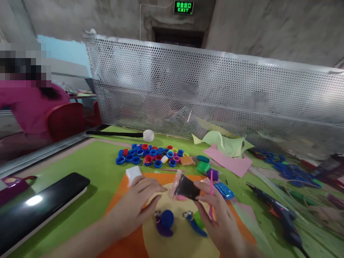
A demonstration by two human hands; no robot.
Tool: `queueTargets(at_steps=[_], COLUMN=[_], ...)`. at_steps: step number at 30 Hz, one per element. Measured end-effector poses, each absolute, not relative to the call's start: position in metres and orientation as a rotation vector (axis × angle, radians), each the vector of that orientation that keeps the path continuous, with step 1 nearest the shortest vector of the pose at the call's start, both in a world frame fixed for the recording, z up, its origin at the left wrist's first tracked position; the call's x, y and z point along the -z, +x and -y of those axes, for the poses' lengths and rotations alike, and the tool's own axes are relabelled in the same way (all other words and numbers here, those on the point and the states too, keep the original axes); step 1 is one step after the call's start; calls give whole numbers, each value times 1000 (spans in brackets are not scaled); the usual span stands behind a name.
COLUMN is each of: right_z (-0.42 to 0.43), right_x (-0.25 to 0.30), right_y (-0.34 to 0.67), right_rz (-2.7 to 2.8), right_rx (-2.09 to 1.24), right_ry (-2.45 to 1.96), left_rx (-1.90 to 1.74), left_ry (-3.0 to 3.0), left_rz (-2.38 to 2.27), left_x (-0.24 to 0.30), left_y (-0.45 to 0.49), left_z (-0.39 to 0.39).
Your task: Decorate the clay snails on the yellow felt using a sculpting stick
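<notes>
My left hand (137, 204) and my right hand (215, 211) both pinch a small clear packet of black clay (186, 188) above a yellow sheet (182, 243) on an orange mat (126, 247). My right hand also has a thin pink stick (211, 193) between its fingers. Under my hands lie a blue and purple clay snail (165, 223) and a second blue clay figure (194, 222) with a green piece beside it. A white block (133, 174) lies just beyond my left hand.
Several red and blue bottle caps (150, 154) lie behind the mat, with clay packets (203, 167), pink and green paper (228, 154) and a glue gun (279, 213) to the right. A black case (40, 206) sits on the left. A perforated metal screen (215, 96) stands behind. A person in pink (29, 107) sits far left.
</notes>
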State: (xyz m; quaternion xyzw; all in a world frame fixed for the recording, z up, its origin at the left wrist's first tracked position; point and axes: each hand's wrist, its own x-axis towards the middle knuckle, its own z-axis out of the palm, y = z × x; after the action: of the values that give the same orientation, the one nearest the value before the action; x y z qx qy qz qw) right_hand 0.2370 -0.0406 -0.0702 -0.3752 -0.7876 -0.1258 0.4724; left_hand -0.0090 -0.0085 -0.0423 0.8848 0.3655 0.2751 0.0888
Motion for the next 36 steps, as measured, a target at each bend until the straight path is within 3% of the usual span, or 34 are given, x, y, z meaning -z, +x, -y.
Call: queueTargets(at_steps=[9,36], right_z=[50,52], right_x=[68,66], right_y=[231,235], right_rz=[2064,2203], right_rx=[378,411], right_ry=[-748,-586], left_rx=[-818,-739], left_ry=[2015,1904], left_rz=[-1090,-1074], left_x=[38,37], left_y=[5,6], left_z=[23,24])
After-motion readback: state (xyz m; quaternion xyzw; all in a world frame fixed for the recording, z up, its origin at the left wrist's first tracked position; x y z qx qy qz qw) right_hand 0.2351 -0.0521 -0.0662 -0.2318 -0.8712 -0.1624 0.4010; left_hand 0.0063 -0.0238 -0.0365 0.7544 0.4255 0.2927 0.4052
